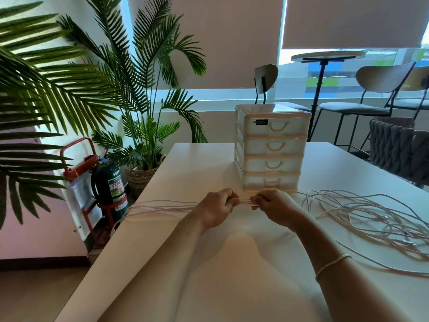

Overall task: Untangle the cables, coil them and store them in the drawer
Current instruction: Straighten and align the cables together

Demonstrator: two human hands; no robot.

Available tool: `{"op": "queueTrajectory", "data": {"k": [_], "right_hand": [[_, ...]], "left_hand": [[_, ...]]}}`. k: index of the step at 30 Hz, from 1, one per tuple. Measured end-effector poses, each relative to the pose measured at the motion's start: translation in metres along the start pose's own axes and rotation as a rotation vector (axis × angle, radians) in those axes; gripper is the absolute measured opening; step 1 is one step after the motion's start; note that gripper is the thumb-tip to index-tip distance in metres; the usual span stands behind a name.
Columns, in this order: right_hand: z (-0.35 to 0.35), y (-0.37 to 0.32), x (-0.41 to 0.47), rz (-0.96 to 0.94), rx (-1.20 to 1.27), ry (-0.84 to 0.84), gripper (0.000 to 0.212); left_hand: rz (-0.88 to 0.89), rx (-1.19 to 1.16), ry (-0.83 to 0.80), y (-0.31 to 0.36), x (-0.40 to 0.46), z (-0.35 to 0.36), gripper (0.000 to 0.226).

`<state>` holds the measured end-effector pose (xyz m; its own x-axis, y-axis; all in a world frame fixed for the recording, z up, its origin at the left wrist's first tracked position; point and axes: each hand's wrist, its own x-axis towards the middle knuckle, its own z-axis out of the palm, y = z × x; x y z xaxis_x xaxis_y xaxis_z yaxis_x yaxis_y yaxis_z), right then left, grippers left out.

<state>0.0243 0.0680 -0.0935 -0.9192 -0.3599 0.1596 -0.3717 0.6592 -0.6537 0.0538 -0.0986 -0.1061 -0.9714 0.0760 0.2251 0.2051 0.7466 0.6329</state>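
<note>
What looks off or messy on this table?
The cables sprawl in a loose tangle at the right of the table, and straightened strands trail over its left edge. The drawer unit stands upright, all drawers shut. Nothing looks damaged.

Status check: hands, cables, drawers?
Left hand and right hand both pinching cable strands taut. Loose tangle right, uncoiled. Drawer unit all shut. Nothing blocking.

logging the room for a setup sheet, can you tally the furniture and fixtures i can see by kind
table: 2, white one in front, round one by the window
chair: 3
drawer unit: 1, 4 drawers, all closed
palm: 2
extinguisher: 1
woven basket: 1
total: 10
</note>
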Motion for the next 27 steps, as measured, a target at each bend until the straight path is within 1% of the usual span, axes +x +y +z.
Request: {"op": "queueTrajectory", "data": {"k": [2, 5, 9, 13, 15, 17, 19, 20, 22, 23, 24, 25, 27], "right_hand": [[0.000, 0.003, 0.001, -0.011, -0.028, 0.054, 0.026], [-0.004, 0.005, 0.001, -0.006, -0.053, 0.112, 0.027], [-0.003, 0.006, 0.004, 0.017, -0.071, 0.134, 0.026], [-0.004, 0.008, 0.005, 0.035, -0.116, 0.183, 0.026], [-0.005, 0.009, 0.006, 0.042, -0.113, 0.188, 0.025], [-0.006, 0.009, 0.005, 0.047, -0.111, 0.185, 0.025], [-0.006, 0.007, 0.003, 0.042, -0.111, 0.170, 0.025], [-0.006, 0.005, 0.002, 0.035, -0.122, 0.157, 0.025], [-0.005, 0.004, 0.001, 0.020, -0.139, 0.133, 0.025], [-0.005, 0.004, 0.000, 0.015, -0.138, 0.125, 0.025], [-0.006, 0.003, -0.001, 0.013, -0.132, 0.122, 0.025], [-0.006, 0.002, -0.001, 0.011, -0.124, 0.121, 0.025], [-0.005, 0.001, -0.002, 0.001, -0.107, 0.117, 0.024]], "left_hand": [[-0.012, 0.067, -0.031, -0.004, 0.001, -0.006, 0.020], [-0.045, 0.155, -0.017, -0.016, 0.000, -0.020, 0.022], [-0.045, 0.313, 0.006, -0.038, -0.004, -0.040, 0.026], [-0.061, 0.418, 0.011, -0.053, -0.007, -0.052, 0.026], [-0.084, 0.495, 0.043, -0.060, -0.009, -0.060, 0.027], [-0.104, 0.564, 0.111, -0.068, -0.012, -0.067, 0.026], [-0.148, 0.639, 0.174, -0.076, -0.014, -0.071, 0.024], [-0.197, 0.691, 0.172, -0.078, -0.014, -0.073, 0.024], [-0.318, 0.792, 0.068, -0.075, -0.014, -0.075, 0.032], [-0.361, 0.804, 0.005, -0.070, -0.012, -0.073, 0.037], [-0.365, 0.772, -0.029, -0.063, -0.009, -0.070, 0.040], [-0.336, 0.690, -0.043, -0.053, -0.004, -0.065, 0.041], [-0.234, 0.431, -0.028, -0.026, 0.004, -0.049, 0.036]]}}
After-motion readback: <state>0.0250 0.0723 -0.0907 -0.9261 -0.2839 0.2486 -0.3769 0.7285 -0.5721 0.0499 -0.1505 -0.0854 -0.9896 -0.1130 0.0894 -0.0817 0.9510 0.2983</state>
